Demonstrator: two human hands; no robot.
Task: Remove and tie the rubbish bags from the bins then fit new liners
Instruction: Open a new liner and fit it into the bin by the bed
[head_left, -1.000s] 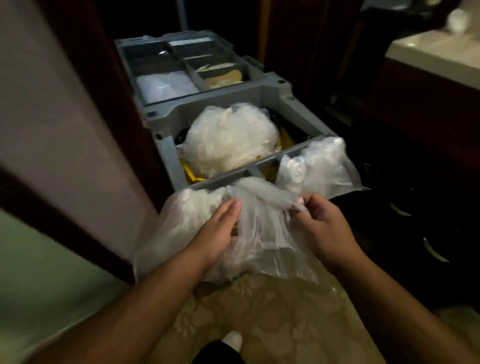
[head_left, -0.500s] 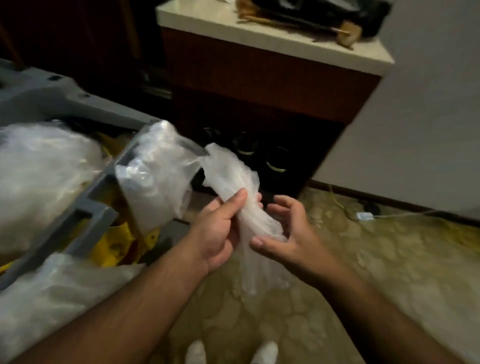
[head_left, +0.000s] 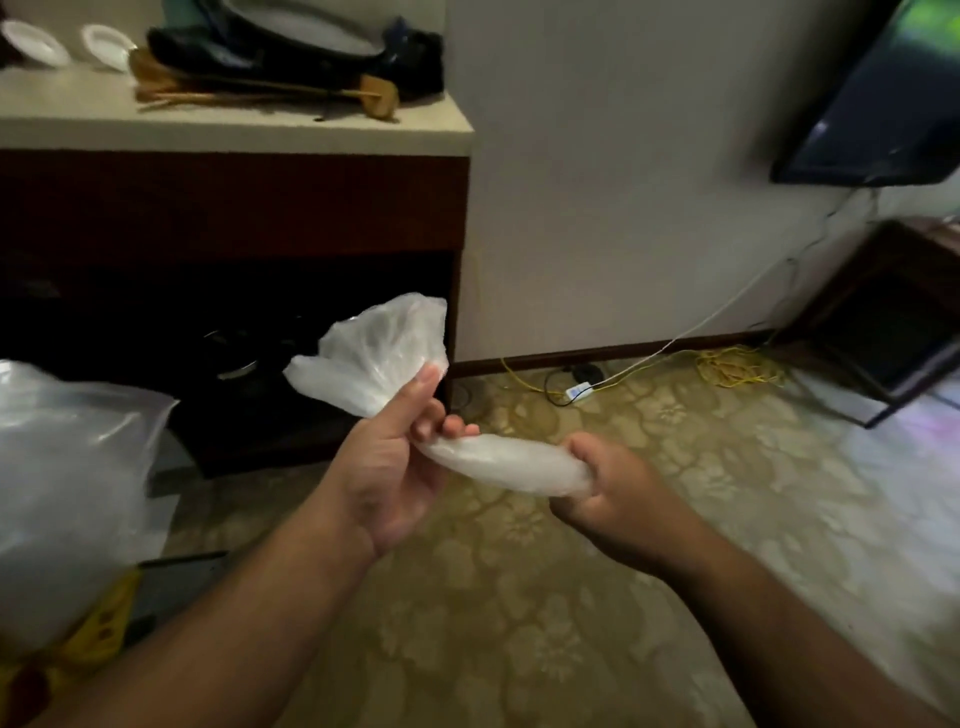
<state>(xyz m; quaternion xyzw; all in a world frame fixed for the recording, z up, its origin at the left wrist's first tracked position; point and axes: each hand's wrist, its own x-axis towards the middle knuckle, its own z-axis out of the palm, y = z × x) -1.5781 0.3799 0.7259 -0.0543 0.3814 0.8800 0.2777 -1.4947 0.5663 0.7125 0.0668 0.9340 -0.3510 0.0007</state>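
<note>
A person stands over the patterned floor (head_left: 519, 597) with a thin clear liner (head_left: 506, 462) pulled taut between both hands, in mid-air at about waist height, in front of the dark cabinet under the tabletop (head_left: 234, 130); the left hand (head_left: 384, 467) pinches it between thumb and curled fingers, and the right hand (head_left: 618, 499) is closed in a fist round the other end. The liner looks empty and weightless, bunched into a cloudy rope between the hands, with one loose end puffing out above the left thumb; by that, the step in hand seems to be readying a fresh liner rather than tying a full one. The next move would call for finding the mouth, parting the clinging film and shaking it open; no bin shows here. A bulging clear bag (head_left: 67, 467) sits at far left.
</note>
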